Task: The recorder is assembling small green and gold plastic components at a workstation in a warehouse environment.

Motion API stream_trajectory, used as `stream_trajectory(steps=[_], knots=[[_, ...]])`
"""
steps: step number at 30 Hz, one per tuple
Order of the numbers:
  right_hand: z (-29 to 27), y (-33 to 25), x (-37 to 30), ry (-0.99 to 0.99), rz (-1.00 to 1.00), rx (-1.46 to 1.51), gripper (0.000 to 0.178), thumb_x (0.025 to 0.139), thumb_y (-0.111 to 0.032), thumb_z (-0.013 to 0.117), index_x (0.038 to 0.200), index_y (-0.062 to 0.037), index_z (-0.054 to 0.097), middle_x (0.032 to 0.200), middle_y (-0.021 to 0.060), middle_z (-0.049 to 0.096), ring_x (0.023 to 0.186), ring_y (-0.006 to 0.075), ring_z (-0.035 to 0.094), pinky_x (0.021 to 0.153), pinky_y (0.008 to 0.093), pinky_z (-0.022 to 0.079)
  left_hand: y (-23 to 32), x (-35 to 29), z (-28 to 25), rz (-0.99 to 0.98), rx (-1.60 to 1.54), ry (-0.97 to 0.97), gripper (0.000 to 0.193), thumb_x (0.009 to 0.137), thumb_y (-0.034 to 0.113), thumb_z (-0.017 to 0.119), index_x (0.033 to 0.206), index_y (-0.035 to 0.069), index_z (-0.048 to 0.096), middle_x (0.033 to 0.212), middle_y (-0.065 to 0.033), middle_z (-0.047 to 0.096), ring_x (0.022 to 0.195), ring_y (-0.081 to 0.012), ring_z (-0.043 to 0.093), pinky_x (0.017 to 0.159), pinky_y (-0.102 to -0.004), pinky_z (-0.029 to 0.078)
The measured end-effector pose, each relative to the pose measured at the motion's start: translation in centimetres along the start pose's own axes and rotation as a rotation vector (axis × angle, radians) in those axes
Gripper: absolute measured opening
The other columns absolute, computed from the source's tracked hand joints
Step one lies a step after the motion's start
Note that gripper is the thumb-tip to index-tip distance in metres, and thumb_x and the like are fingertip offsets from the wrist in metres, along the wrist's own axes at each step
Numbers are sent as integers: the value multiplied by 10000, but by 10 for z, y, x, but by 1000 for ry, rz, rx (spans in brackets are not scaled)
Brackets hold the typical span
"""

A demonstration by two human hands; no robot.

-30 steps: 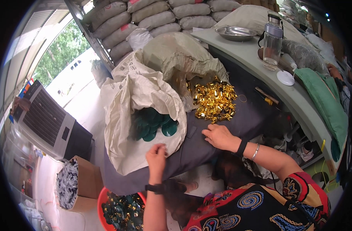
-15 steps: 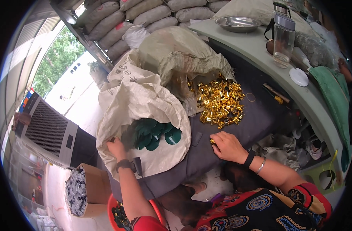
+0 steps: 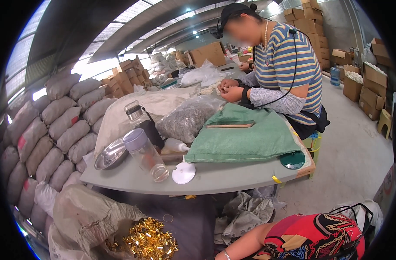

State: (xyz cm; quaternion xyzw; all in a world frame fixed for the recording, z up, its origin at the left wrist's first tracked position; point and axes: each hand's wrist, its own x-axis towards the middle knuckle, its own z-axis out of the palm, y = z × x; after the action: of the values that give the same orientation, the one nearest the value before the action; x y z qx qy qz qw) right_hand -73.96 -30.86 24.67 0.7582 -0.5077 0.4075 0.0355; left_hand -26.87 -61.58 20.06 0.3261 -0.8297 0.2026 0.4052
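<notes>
My right forearm (image 3: 249, 240), with a silver bangle at the wrist, comes in at the lower edge; the hand itself is cut off below the picture. My left hand is out of the picture. Left of that forearm lies a heap of shiny gold pieces (image 3: 151, 239) on a dark cloth surface (image 3: 191, 221), spilling from the mouth of a beige woven sack (image 3: 91, 212). Whether my right hand holds anything cannot be seen.
Ahead stands a grey table (image 3: 232, 177) with a clear lidded cup (image 3: 148, 158), metal dish (image 3: 112, 154), white disc (image 3: 183, 172), green cloth bag (image 3: 245, 141) and phone (image 3: 230, 124). A co-worker (image 3: 282, 65) sits at its far side. Stacked sacks (image 3: 55, 130) rise at left.
My view has swung up and to the right. The left hand, the right hand and the white sack with green discs have left the picture; the co-worker and tabletop have come in.
</notes>
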Motion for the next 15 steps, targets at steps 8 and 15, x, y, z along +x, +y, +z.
stream_trajectory(steps=[8, 15], knots=[[0, 7, -1, -31, -104, -73, 143, 779, -205, 542, 807, -75, 491, 775, 68, 493, 747, 241, 522, 608, 357, 439, 86, 99, 25, -10, -200, -151, 416, 936, 327, 496, 1162, -6, 600, 1091, -203, 630, 971, -327, 614, 823, -407, 479], [5, 5, -3, -8, -28, -20, 147, 770, -199, 543, 756, -60, 496, 743, 85, 512, 717, 260, 544, 605, 375, 452, 224, 192, 29, -87, -310, -294, 429, 945, 305, 477, 1213, -17, 571, 1176, -201, 601, 1058, -311, 589, 885, -383, 462]])
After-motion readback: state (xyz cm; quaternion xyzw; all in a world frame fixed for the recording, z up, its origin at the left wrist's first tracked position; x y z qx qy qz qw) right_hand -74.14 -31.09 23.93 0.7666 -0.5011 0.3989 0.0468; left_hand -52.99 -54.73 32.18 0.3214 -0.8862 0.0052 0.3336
